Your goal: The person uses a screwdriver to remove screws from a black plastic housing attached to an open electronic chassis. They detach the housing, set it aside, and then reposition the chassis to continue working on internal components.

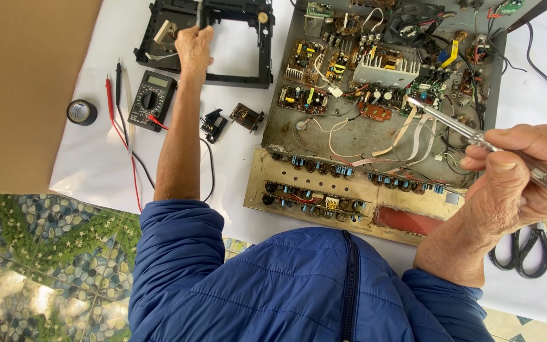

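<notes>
My right hand (514, 171) grips a screwdriver (451, 123) with a clear handle; its metal tip points up-left over the open metal chassis (349, 136) full of circuit boards and wires. My left hand (194, 47) is stretched far forward and closed around a thin dark tool or rod standing at the near edge of a black plastic frame (235, 79). Both arms wear blue padded sleeves.
A black multimeter (151, 99) with red and black probes lies left of my left arm, a roll of black tape (81, 112) beside it. Two small black parts (213, 125) sit by the chassis. Scissors (527, 250) lie at right. White sheet (96, 164) covers a tiled floor; cardboard (20, 88) at left.
</notes>
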